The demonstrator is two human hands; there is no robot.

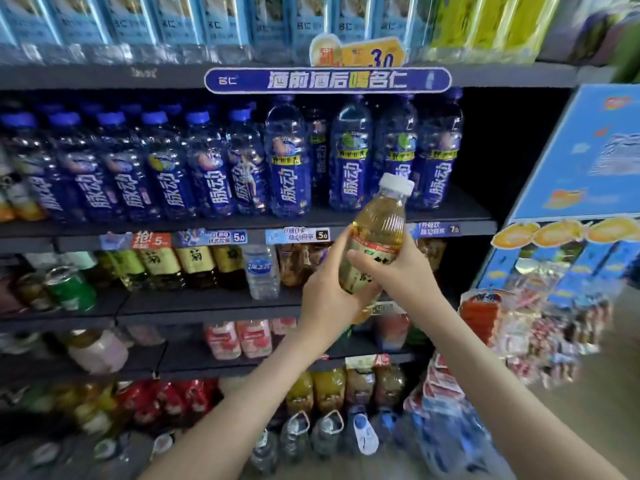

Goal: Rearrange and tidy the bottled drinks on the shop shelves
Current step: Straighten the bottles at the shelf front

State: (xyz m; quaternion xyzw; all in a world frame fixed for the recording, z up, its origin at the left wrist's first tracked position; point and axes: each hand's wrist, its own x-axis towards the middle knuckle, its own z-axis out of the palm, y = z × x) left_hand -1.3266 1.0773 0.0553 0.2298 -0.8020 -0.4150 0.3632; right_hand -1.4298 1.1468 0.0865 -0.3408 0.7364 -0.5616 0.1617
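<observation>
The person is holding one bottle (381,223) of amber drink in mid-air in front of the shelves. It is tilting slightly to the right, with its white cap (397,184) level with the lower part of the blue bottles (291,161) and its base down near the tea row (197,265).

Both hands are clamping it. The left hand (329,292) is cupping the lower body from the left and below. The right hand (408,271) is wrapping the label (372,249) from the right, with its fingers curling across the front.

The bottle is looking full, so it is probably weighing a fair bit for its size. Its thin ribbed plastic is likely to be giving under a hard squeeze, and the glossy label may be sliding in the palm. The label band and base are probably offering the firmest hold. One hand around the middle should be enough when standing it upright on a shelf.
</observation>
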